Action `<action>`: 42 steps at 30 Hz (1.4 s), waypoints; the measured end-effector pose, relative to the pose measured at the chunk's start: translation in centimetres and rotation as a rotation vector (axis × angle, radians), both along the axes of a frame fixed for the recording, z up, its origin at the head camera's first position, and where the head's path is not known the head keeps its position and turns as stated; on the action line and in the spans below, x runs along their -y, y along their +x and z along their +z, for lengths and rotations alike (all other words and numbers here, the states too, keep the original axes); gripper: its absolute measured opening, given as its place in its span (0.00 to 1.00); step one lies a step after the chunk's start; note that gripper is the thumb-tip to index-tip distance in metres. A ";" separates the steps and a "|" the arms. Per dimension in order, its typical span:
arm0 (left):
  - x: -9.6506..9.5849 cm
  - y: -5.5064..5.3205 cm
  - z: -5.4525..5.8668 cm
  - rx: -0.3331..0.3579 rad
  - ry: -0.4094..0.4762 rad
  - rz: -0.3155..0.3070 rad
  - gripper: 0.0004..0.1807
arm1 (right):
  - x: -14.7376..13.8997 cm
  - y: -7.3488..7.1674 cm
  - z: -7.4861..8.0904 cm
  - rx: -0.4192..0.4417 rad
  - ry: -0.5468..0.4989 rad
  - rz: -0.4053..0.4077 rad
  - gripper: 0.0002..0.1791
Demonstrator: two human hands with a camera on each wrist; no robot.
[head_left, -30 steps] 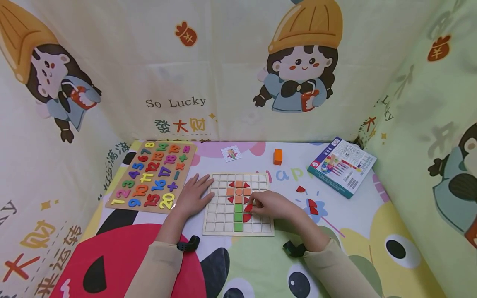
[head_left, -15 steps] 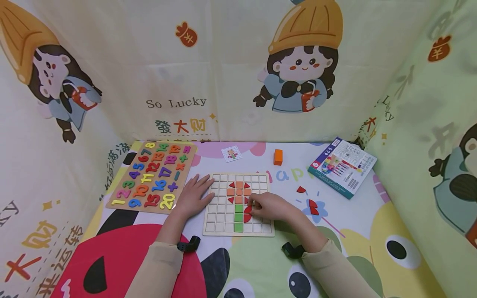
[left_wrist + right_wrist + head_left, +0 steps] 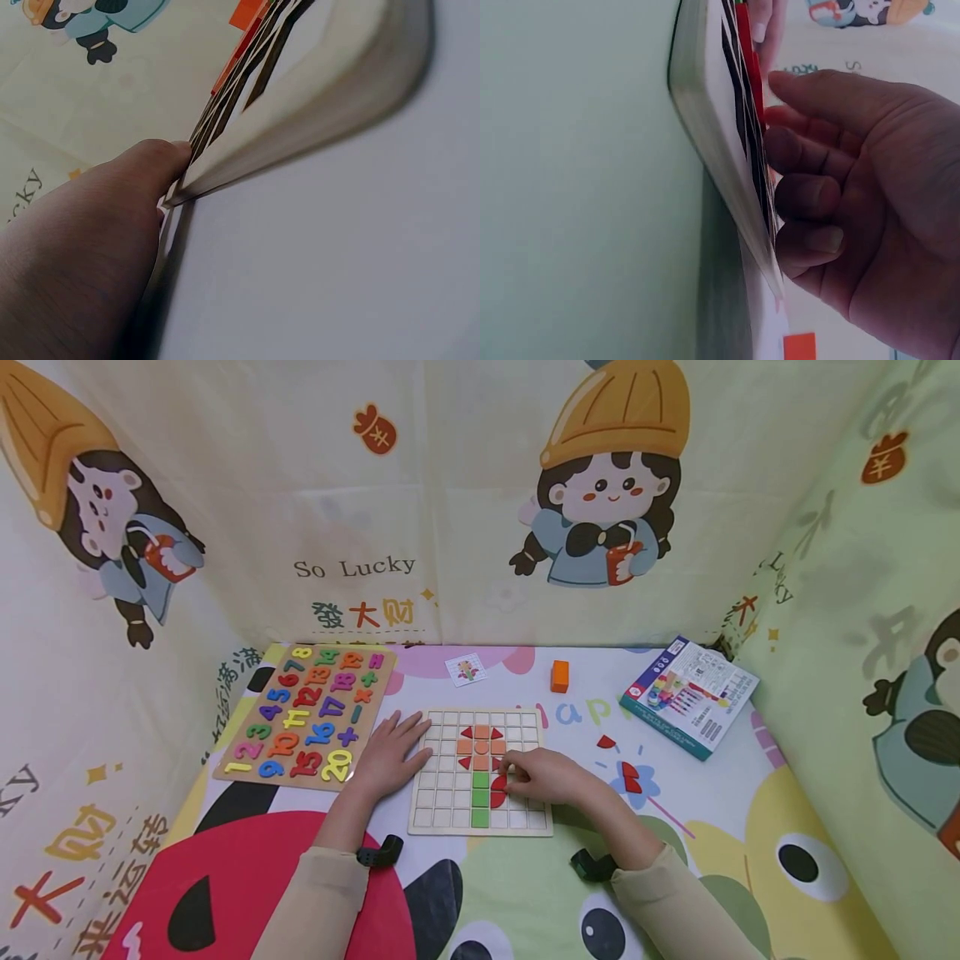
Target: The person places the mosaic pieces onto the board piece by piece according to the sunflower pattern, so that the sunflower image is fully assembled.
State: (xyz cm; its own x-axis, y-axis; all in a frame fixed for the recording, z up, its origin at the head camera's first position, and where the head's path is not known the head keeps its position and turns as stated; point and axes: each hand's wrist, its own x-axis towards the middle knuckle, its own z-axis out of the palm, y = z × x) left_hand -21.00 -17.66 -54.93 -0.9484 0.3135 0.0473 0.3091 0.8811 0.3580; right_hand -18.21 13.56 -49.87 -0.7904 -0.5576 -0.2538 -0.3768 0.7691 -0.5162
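A square wooden grid board point(image 3: 444, 817) lies on the table. On it are orange squares and red triangles in a flower shape, with a column of green squares point(image 3: 480, 798) below. Beside the column sit red round-edged pieces point(image 3: 497, 798). My left hand point(image 3: 387, 755) lies with fingers extended at the board's left edge; in the left wrist view its thumb point(image 3: 169, 154) touches the rim. My right hand point(image 3: 543, 772) is over the board, thumb and index finger pinching at the upper red round-edged piece point(image 3: 498, 782); the fingertips partly hide it. Its other fingers point(image 3: 810, 195) are curled.
A number puzzle board point(image 3: 251, 735) stands left of my left hand. Loose red pieces point(image 3: 631, 777) lie to the right, with another red piece point(image 3: 606, 742) behind them. A pattern card point(image 3: 466, 670), an orange block point(image 3: 559, 677) and a box point(image 3: 688, 695) are at the back.
Both hands keep nearly the same place. The right wrist shifts very slightly; the pieces on the board look unchanged.
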 end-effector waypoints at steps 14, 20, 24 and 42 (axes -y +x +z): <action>0.0 -0.1 -0.1 -0.002 -0.008 -0.002 0.34 | -7.9 -0.9 1.8 -0.011 -0.041 -0.162 0.11; 0.1 -0.2 -0.2 0.010 -0.017 0.000 0.34 | -12.4 -1.2 1.7 0.013 -0.028 -0.261 0.12; 0.1 -0.2 -0.2 0.009 -0.010 -0.004 0.34 | -15.0 -0.9 1.7 0.025 -0.030 -0.309 0.12; 0.1 -0.2 -0.3 0.018 -0.011 0.000 0.34 | -19.9 0.0 -0.3 0.131 -0.047 -0.202 0.15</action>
State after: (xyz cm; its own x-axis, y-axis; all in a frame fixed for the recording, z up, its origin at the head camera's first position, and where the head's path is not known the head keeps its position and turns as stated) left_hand -21.19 -17.79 -55.18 -0.9491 0.3139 0.0270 0.3027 0.8850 0.3537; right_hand -18.23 33.48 -50.21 -0.8490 -0.4051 -0.3393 -0.1450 0.7960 -0.5877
